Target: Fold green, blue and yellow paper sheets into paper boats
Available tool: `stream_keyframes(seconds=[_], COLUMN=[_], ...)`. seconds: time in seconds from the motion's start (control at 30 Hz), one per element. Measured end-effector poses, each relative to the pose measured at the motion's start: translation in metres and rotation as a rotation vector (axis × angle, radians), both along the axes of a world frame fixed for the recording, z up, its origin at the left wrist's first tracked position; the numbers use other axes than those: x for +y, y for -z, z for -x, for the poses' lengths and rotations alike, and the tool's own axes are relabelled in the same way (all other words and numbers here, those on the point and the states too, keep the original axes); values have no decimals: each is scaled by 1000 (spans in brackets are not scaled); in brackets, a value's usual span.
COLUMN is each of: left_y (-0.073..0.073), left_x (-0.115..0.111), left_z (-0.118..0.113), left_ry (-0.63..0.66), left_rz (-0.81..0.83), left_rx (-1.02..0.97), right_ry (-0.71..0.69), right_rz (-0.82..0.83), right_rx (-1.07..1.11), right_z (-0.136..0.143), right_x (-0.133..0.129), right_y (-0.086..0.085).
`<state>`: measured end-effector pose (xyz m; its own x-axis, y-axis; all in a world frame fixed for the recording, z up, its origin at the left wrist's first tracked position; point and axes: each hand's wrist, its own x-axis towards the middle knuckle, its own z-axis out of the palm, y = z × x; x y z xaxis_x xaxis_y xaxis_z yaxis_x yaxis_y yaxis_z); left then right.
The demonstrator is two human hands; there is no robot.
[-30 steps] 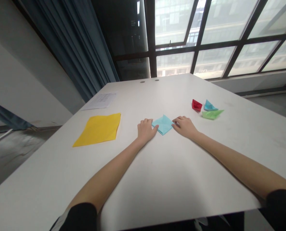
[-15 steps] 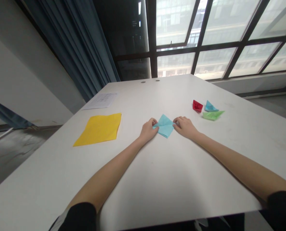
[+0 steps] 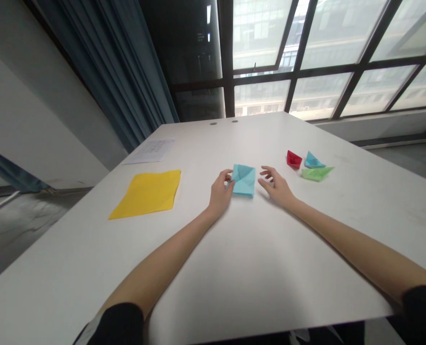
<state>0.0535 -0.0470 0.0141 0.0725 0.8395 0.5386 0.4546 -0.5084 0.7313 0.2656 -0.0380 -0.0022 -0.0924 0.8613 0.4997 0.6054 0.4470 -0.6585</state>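
The white table (image 3: 206,278) spreads beneath everything, with a flat yellow sheet (image 3: 146,194) on the person's left. The left hand (image 3: 220,192) pinches the left edge of the folded light-blue paper (image 3: 244,180), thumb over its face; the right hand (image 3: 274,186) is loosely spread just beside the opposite edge, touching nothing. The blue square is between the hands; whether it lies fully flat is unclear. It should be very light, thin and easily crumpled, its layers making it somewhat stiffer yet prone to slipping apart. The edges look the best hold, pinched gently through all layers.
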Motion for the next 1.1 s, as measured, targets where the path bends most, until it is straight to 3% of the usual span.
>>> stream_keyframes(seconds=[0.27,0.37,0.43,0.53,0.6,0.7,0.83,0.97,1.1], left_y=[0,2,2,1,1,3,6,7,3], left_x=[-4,-3,-2,-2,-1,1,3,4,5], left_z=[-8,-9,-8,-5,-3,-1,-2,1,6], left_ry=[-13,25,33,-54,-109,-94,-29,-73,-236], left_rz=[-5,32,35,-19,-51,-47,11,150,134], left_rx=[-219,-249,-245,-177,-102,-31,-22,53,270], right_ry=[-250,-310,-267,-149,-51,57,11,-93,-172], right_rz=[498,526,497,403,268,-31,-337,-395,-351], right_rx=[474,592,633,639,573,281,-223,-533,-619], right_z=[27,34,35,31,24,13,6,8,8], right_x=[-13,-17,-16,-11,-7,-7,-12,-15,-15], right_y=[-4,-8,-9,-9,-9,-13,-16,-12,-8])
